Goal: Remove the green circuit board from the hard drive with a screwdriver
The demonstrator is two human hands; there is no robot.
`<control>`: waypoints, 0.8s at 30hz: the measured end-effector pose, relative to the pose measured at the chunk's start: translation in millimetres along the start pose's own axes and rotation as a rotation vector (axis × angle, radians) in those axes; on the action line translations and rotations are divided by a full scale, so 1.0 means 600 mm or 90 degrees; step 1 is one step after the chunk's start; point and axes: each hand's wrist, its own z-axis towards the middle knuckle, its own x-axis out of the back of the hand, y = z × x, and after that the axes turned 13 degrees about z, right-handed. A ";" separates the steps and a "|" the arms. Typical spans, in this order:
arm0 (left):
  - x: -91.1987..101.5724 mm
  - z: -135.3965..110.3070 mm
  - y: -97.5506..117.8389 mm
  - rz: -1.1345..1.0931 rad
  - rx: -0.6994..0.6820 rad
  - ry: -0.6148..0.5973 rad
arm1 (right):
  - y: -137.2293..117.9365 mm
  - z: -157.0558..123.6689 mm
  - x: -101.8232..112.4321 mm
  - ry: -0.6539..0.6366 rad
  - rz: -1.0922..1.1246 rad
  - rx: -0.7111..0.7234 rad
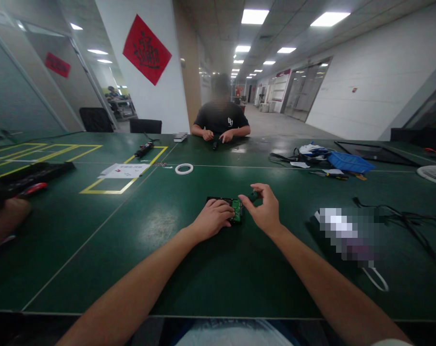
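Note:
A small black hard drive (235, 210) with a green circuit board facing up lies flat on the green table (160, 230) in front of me. My left hand (212, 218) rests on top of its left part with the fingers curled down, holding it in place. My right hand (263, 207) hovers just to the right of the drive, fingers pinched round a small dark-handled tool (254, 195) whose tip points toward the board.
A person in a dark shirt (221, 120) sits across the table working with both hands. A white tape ring (184, 168), papers (126, 170), a blue tray (349, 162), cables (412, 218) and a blurred-out item (347, 233) lie around. Another person's hand (6, 214) is at the left edge.

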 end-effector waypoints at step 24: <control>-0.004 0.024 0.078 0.125 0.152 0.019 | 0.097 0.039 0.112 -0.395 -0.260 -0.209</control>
